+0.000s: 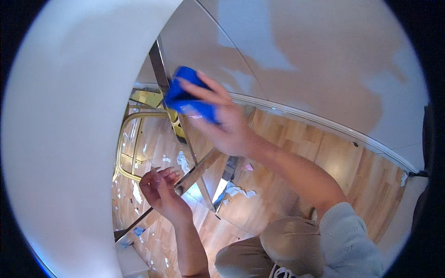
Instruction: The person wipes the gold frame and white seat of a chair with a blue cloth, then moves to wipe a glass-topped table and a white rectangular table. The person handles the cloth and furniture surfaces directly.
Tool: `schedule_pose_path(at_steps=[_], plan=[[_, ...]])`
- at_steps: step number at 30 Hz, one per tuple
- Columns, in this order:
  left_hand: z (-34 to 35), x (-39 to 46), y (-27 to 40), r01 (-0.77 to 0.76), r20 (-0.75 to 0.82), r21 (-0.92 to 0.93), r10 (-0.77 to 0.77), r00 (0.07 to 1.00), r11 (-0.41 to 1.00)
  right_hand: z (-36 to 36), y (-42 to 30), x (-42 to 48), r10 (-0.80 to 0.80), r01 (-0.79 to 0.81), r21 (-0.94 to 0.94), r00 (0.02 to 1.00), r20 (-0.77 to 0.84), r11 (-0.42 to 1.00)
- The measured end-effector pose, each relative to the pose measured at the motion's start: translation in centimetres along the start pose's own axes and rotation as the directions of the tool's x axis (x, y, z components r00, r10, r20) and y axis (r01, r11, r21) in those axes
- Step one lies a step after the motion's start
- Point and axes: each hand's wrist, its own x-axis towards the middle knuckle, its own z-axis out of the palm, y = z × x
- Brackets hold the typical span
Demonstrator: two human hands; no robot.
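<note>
My right hand (226, 121) is shut on a blue cloth (186, 92), which it presses against an upright shiny metal bar (162, 64) under the edge of a large white surface. Motion blurs the fingers and part of the cloth. Lower down, my left hand (165, 194) is raised beside the slanting metal crossbar (205, 161), fingers loosely curled and holding nothing that I can see. The two polished bars cross below the cloth.
The white surface (69, 139) fills the left side. Gold-coloured tubular metal frames (121, 146) stand behind the bars. White paper scraps (240, 191) and a pink piece (249, 167) lie on the wood-look floor (278, 184). A wall with a white baseboard (313, 120) runs across the far side.
</note>
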Motion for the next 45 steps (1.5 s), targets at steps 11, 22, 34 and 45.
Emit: schedule_pose_path(at_steps=[11,22,34,45], plan=[[1.3,-1.8,-2.3,0.077,0.003,-0.124,-0.077,0.997,0.989,4.5,4.1,-5.3,-0.114,0.552,-0.446,0.709,0.696,0.705],[-0.8,-2.6,-3.2,0.107,0.027,-0.199,-0.104,0.994,0.974,5.0,4.7,6.3,-0.417,0.413,-0.684,0.893,0.172,0.602],[-3.7,-4.1,-3.4,-0.065,0.214,0.017,0.06,0.975,0.998,6.2,1.5,-9.5,0.218,0.289,-0.563,0.714,0.666,0.774],[-6.3,-7.5,-5.4,0.049,0.137,-0.007,-0.048,0.989,0.999,0.6,2.8,-7.4,0.932,-0.874,0.441,0.311,0.188,0.203]])
